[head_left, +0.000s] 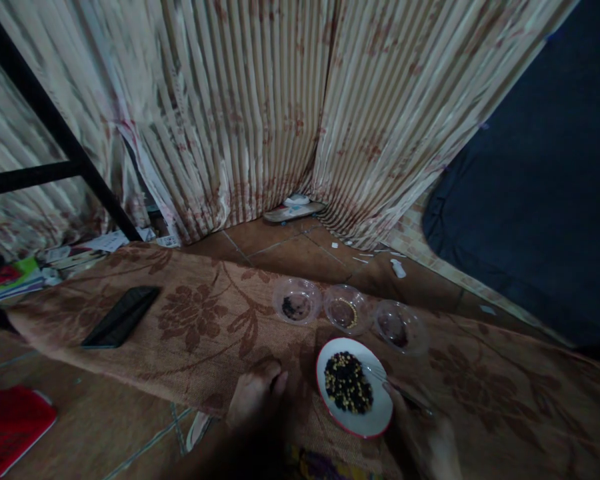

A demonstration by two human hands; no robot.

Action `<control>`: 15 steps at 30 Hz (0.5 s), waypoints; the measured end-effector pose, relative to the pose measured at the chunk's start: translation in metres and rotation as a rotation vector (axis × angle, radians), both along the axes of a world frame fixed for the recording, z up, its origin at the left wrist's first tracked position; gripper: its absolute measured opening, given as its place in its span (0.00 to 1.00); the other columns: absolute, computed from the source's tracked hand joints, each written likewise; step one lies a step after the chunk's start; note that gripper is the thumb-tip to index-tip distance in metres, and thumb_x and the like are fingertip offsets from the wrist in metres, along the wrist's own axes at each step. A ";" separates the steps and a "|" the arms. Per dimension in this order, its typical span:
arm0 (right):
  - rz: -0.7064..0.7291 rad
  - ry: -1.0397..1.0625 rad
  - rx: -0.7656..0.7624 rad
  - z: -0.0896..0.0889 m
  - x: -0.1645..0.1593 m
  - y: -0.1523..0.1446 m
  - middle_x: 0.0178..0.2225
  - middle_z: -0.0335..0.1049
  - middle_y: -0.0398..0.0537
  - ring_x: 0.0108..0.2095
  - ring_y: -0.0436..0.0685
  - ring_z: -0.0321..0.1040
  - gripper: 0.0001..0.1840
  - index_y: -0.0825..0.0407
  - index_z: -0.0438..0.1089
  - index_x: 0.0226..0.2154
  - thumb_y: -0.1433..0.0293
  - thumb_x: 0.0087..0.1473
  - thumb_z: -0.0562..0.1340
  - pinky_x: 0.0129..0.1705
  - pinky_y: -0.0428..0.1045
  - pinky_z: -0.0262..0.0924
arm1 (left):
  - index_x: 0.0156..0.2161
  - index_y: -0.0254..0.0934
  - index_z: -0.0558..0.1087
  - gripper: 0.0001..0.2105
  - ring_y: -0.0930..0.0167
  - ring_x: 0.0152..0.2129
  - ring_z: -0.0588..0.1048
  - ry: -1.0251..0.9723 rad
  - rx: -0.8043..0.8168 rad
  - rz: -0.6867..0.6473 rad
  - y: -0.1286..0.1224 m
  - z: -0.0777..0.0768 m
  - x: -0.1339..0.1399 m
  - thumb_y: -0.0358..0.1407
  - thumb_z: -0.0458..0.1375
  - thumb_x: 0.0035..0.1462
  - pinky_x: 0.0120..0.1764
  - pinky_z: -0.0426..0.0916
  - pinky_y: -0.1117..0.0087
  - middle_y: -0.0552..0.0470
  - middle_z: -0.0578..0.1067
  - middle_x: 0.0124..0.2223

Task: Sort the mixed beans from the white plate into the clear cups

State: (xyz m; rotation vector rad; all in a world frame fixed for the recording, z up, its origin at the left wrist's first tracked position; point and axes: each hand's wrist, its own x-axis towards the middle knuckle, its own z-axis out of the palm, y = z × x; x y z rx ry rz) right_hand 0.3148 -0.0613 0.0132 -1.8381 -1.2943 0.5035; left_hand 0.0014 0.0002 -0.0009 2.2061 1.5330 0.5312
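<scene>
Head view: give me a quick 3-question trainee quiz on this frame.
1. True or false: the white plate with the red rim holds a mix of dark and pale beans.
2. How many clear plastic bowls stand in a row beyond the plate? A) two B) three C) five
3. Fill in: the right hand holds a ____ over the plate, while the left hand rests on the patterned cloth.

Key: 1 true. 2 B: left bowl, middle bowl, right bowl. 3 fork.
</scene>
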 end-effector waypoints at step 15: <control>0.035 -0.042 0.039 0.002 -0.001 0.003 0.40 0.77 0.50 0.42 0.59 0.74 0.17 0.48 0.78 0.33 0.54 0.51 0.63 0.42 0.48 0.71 | 0.29 0.39 0.65 0.11 0.72 0.29 0.74 -0.050 0.012 0.007 0.000 0.001 0.001 0.35 0.49 0.64 0.33 0.63 0.72 0.52 0.75 0.32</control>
